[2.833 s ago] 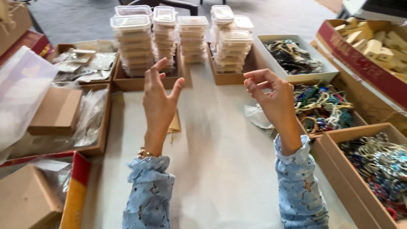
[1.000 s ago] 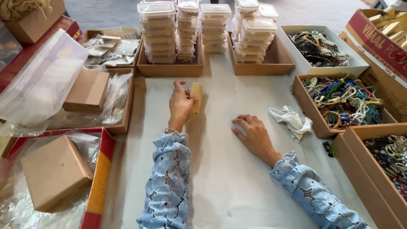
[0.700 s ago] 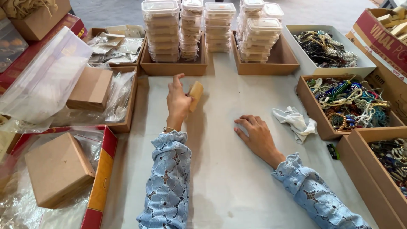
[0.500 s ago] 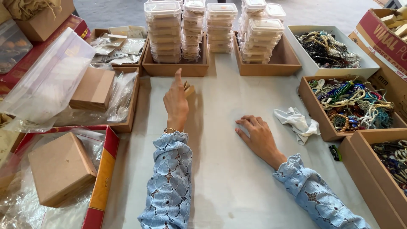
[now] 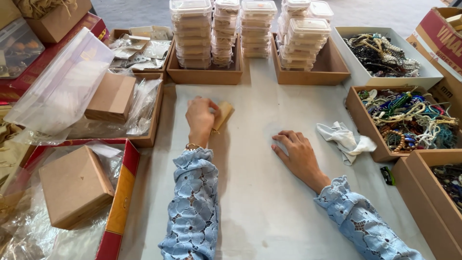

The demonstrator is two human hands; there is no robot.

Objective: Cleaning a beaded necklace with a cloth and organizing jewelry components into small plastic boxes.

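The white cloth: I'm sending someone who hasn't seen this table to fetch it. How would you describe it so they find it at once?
Start at the pale table and go to its right edge, where a brown tray of mixed colourful beads stands. The white cloth lies crumpled on the table just left of that tray, beyond the right hand lying flat. It is the only soft, loose thing there; everything around it is boxes and beads.

Head view, steeply down, near table [image 5: 269, 202]

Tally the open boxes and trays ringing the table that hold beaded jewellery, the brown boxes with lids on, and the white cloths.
Open boxes of beaded jewellery: 3
Closed brown boxes: 2
White cloths: 1
Total: 6
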